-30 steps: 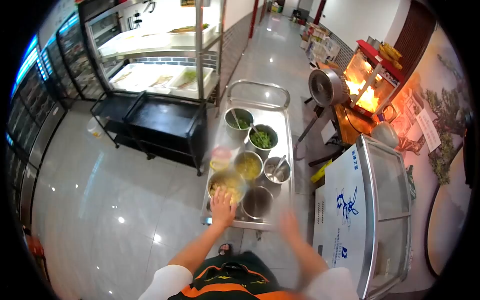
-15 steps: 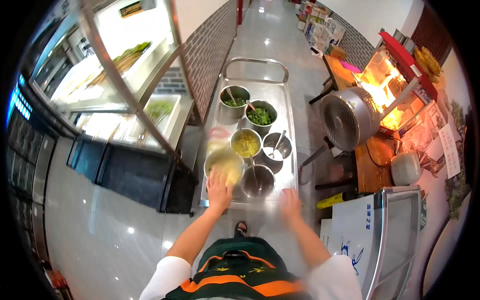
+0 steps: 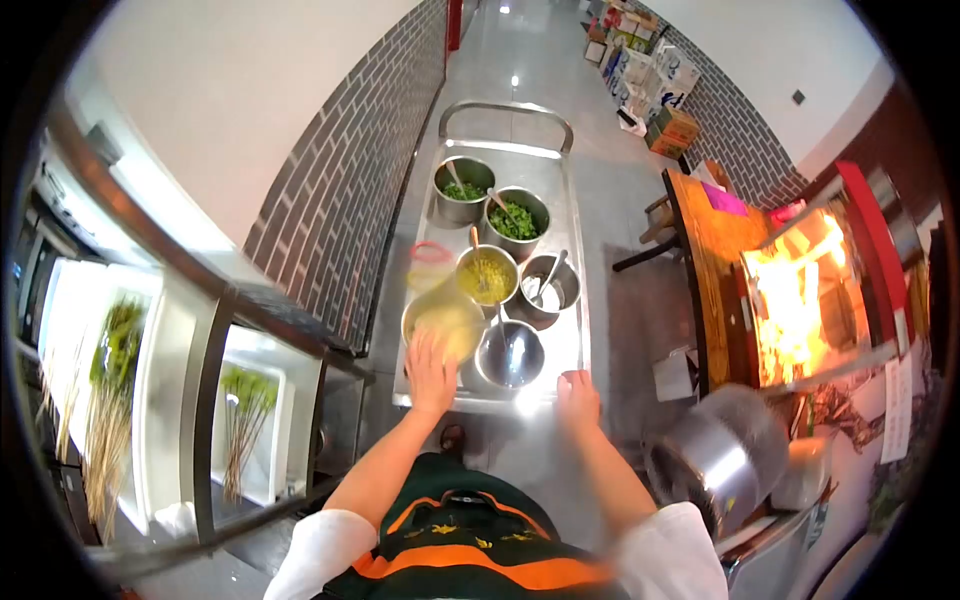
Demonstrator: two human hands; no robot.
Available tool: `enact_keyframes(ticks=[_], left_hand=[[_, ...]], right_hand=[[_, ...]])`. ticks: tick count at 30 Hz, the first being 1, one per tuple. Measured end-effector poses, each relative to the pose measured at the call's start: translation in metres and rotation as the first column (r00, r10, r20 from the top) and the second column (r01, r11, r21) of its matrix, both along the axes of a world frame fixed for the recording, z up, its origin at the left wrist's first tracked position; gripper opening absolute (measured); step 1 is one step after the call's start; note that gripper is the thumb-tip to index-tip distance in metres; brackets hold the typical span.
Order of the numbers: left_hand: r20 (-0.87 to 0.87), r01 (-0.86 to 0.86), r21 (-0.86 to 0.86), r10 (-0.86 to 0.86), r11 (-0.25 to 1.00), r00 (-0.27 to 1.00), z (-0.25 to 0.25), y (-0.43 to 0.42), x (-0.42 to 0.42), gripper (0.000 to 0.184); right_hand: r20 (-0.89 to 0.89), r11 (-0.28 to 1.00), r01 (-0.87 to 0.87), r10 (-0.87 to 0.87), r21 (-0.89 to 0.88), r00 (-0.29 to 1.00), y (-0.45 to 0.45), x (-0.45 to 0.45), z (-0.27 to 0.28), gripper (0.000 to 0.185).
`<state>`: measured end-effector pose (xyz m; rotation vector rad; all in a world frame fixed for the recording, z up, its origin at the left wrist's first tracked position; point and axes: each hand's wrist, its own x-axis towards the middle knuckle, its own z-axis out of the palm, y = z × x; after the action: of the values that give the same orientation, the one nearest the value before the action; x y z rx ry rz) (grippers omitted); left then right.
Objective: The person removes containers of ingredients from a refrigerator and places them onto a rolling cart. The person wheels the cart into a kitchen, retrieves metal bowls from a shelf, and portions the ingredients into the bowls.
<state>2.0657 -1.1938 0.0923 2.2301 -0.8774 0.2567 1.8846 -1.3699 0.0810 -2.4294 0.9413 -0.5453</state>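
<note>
My left hand (image 3: 432, 372) lies with fingers stretched out on the near side of a blurred bowl (image 3: 446, 312) with pale yellow contents. My right hand (image 3: 578, 400) is smeared but looks closed over the near right corner of a steel cart (image 3: 450, 136). Between them stands a steel pot (image 3: 511, 382) with a spoon handle and dark, shiny contents. Behind it are a pot of yellow chopped food (image 3: 486, 276) and one with white contents (image 3: 547, 299). Two pots of chopped greens (image 3: 461, 191) are farther back.
Left, a metal shelf rack (image 3: 203, 420) holds trays of skewers beside a brick-patterned wall (image 3: 330, 170). On the right are a wooden table (image 3: 707, 255), a glowing red-framed display case (image 3: 810, 300) and a silver fan (image 3: 715, 460). Boxes (image 3: 672, 130) line the far right wall.
The surroundings have shifted: the rack and fan now sit lower and closer, while the cart stays before me. Both hands keep nearly the same places on the bowl and cart.
</note>
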Motion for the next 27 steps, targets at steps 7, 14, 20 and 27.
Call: enact_keyframes(ticks=[7,14,20,27], left_hand=[[-0.058,-0.029,-0.086,0.024,0.996,0.998,0.003,-0.181,0.174,0.029],[-0.022,-0.071,-0.121,0.069,0.990,0.997,0.003,-0.377,0.376,0.028],[-0.068,-0.071,-0.047,0.068,0.996,0.995,-0.005,-0.533,0.558,0.029],[0.021,-0.017,-0.105,0.020,0.994,1.000,0.006,-0.725,0.735,0.026]], right_hand=[[0.050,1.000,0.003,-0.003,-0.001,0.999,-0.186,0.167,-0.006,0.018],[0.059,0.998,-0.030,0.032,-0.048,0.998,-0.387,0.371,-0.009,0.019],[-0.027,0.999,-0.033,0.032,-0.023,0.999,-0.535,0.551,-0.007,0.022],[0.087,1.000,-0.001,-0.001,0.013,0.996,-0.731,0.734,0.018,0.019]])
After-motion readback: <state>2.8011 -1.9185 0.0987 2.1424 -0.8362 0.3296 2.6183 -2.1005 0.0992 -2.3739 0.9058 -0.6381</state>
